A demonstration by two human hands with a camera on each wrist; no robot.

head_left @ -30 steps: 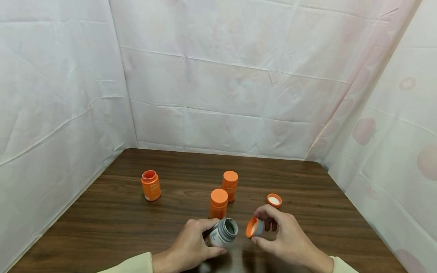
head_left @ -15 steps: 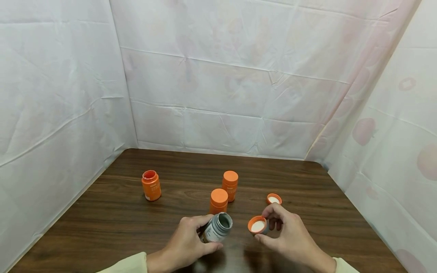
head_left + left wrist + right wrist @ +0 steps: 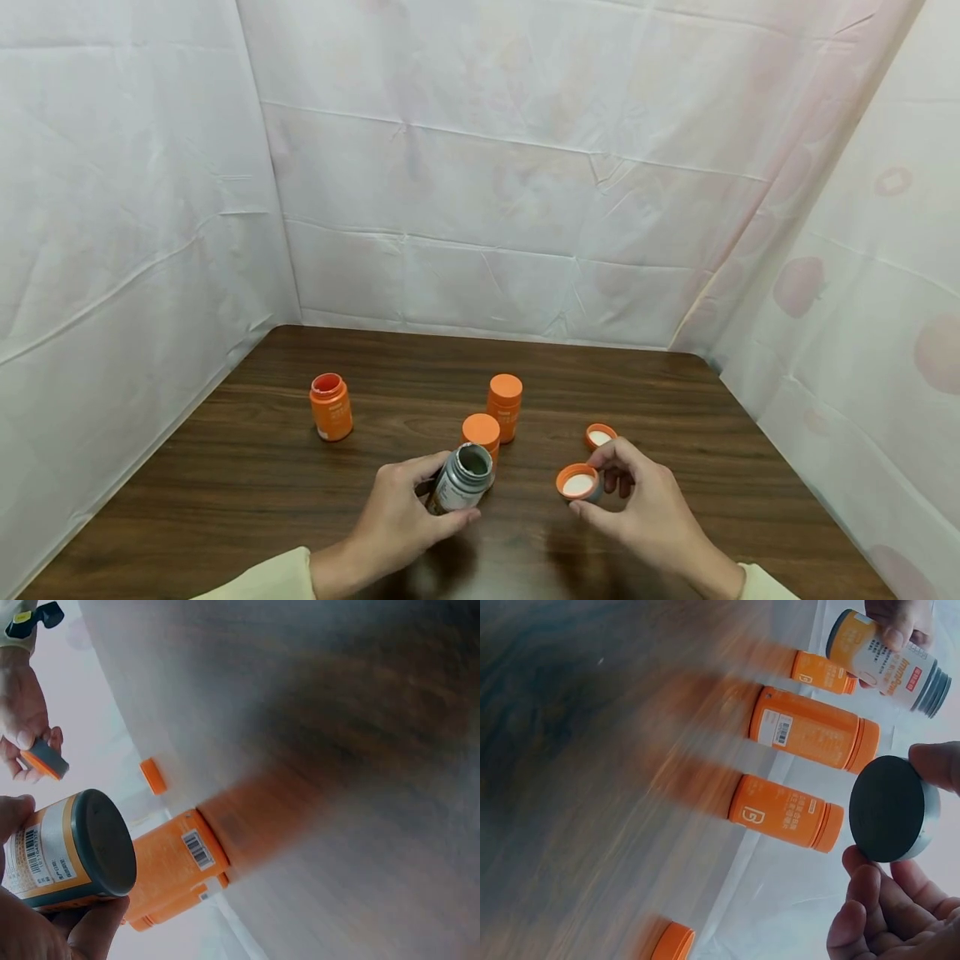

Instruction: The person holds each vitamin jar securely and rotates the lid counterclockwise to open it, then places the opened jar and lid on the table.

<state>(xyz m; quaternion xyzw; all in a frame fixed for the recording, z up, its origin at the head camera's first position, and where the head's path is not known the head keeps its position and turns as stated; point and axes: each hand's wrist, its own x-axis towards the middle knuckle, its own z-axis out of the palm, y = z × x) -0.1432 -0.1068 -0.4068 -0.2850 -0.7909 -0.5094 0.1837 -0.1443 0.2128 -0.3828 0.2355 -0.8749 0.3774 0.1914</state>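
My left hand (image 3: 397,512) grips a grey bottle (image 3: 454,492) around its body, thumb on the near side. The bottle has no lid on and leans a little to the right, its threaded mouth facing up. In the left wrist view its dark base and a barcode label show. Between thumb and fingers my right hand (image 3: 648,517) pinches a grey bottle cap (image 3: 889,810). Its orange inner rim and white liner face upward in the head view. Both bottle and cap are held above the table, apart from each other.
Two lidded orange bottles, a nearer one (image 3: 481,429) and a farther one (image 3: 505,407), stand just beyond the grey bottle. An uncapped orange bottle (image 3: 331,412) stands at the left. Beyond my right hand an orange cap (image 3: 600,435) lies liner up on the brown table (image 3: 225,500).
My left hand has moved left and slightly away with the grey bottle, which is now more upright. My right hand has shifted right, and the cap's liner has turned from facing left to facing up.
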